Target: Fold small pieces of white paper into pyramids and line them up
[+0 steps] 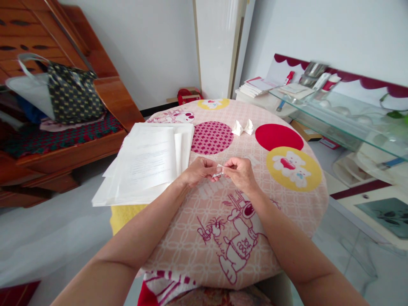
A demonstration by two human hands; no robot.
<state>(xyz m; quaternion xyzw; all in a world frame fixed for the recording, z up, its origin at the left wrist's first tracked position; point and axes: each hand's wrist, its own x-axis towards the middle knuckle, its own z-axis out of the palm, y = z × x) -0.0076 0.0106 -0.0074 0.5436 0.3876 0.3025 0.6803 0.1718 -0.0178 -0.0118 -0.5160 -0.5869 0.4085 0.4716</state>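
Observation:
A small folded piece of white paper (218, 171) is pinched between my two hands, just above the middle of the round table. My left hand (203, 171) grips its left side with thumb and fingers closed. On the other side, my right hand (239, 172) pinches it with thumb and forefinger. Fingers cover much of the paper, so its exact shape is hard to make out. Beyond my hands, two folded white paper shapes (242, 127) stand close together on the tablecloth (197, 229). To the left lies a stack of paper sheets (146, 161), the top one bearing faint writing.
A wooden bench (70, 159) with a dark patterned bag (72, 91) stands at left. At right, a glass shelf (347, 121) holds containers and papers beside the table. A red item (188, 96) sits on the floor behind the table.

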